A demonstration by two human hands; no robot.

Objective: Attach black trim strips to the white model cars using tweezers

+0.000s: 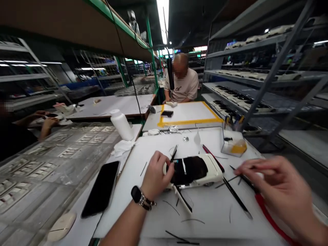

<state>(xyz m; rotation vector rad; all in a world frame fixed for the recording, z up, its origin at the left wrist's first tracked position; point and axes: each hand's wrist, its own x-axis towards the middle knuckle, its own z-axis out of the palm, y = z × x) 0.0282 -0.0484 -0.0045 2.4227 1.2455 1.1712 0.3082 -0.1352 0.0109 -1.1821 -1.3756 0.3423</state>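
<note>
Model car (192, 169) is seen in the head view on the white table (123, 215), between the two hands. Its body and dark top are already together, but one door (183, 200) is left swung open toward the wearer and black strips (188, 243) are scattered loose, so the work is judged unfinished. One end is held under the left hand (157, 174), fingers curled. The right hand's (282, 184) fingers are drawn into a narrow pinch; whether a strip is gripped cannot be told through the blur.
</note>
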